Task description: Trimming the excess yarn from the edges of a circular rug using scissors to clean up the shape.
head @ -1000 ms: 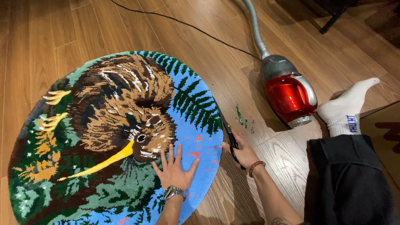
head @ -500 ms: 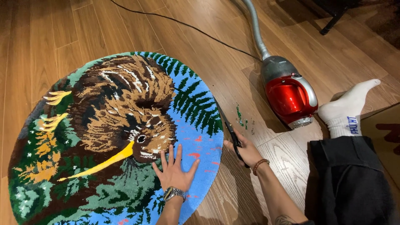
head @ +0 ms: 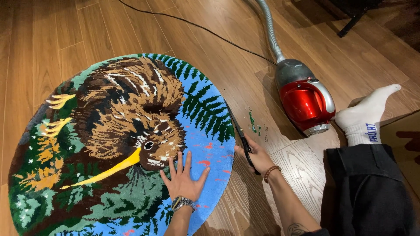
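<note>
Left hand (head: 183,180) spread flat on round tufted bird-patterned rug (head: 113,144) filling frame's left, right hand (head: 256,156) closed around black scissors (head: 239,133) at rug's right edge, handles hidden, red canister vacuum (head: 304,98) upper right

A round tufted rug (head: 113,144) with a brown long-beaked bird, green ferns and a blue edge is spread on the wooden floor (head: 57,35). The left hand (head: 183,181), a watch at its wrist, is laid flat with fingers spread on the blue part near the rug's right edge. Black scissors (head: 239,133) are gripped in the right hand (head: 256,157), the blades lying along the rug's rim. Green yarn clippings (head: 253,123) are scattered just beside the blades. A red vacuum cleaner (head: 305,99) with a grey hose (head: 270,28) is seen near a white-socked foot (head: 365,118).
</note>
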